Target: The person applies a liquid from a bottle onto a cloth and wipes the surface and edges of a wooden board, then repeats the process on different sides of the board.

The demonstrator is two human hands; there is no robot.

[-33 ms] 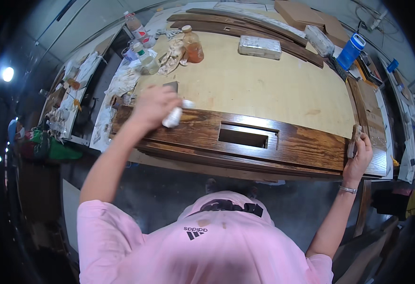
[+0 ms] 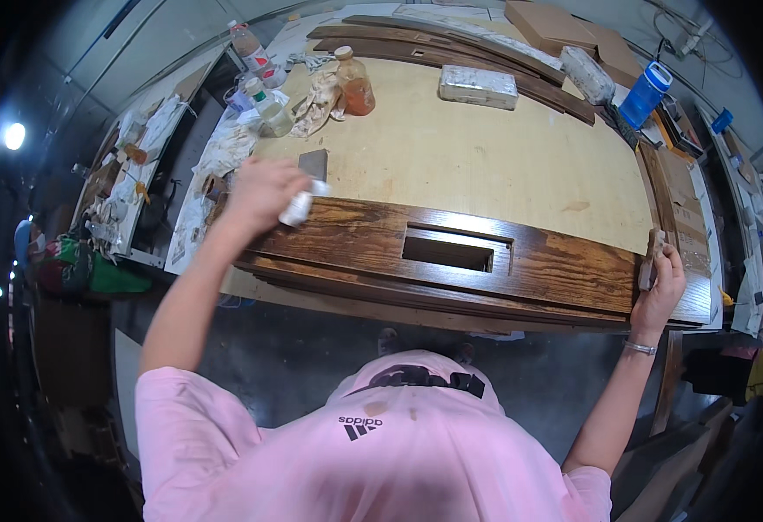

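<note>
A dark brown wood-grained board (image 2: 564, 268) with a rectangular cut-out lies along the near side of the table, on top of other brown boards. At its left end my left hand (image 2: 266, 193), slightly blurred, is closed on a crumpled white cloth (image 2: 298, 209), which meets the board's surface. At the far right end, my right hand (image 2: 662, 280) has its fingers wrapped round a small brownish-grey block (image 2: 650, 259), which stands against the board's end. A flat grey pad (image 2: 313, 164) lies just beyond my left hand.
Beyond the board stretches a pale plywood tabletop (image 2: 486, 148). At the back left are a bottle of orange-brown liquid (image 2: 357, 91), clear bottles (image 2: 268, 113) and stained rags (image 2: 316, 104). A wrapped block (image 2: 477, 87), long brown strips (image 2: 381, 50) and a blue jug (image 2: 645, 96) stand farther back.
My left hand has slid left along the board with the white cloth, uncovering more of the grey pad. My right hand stays at the right end.
</note>
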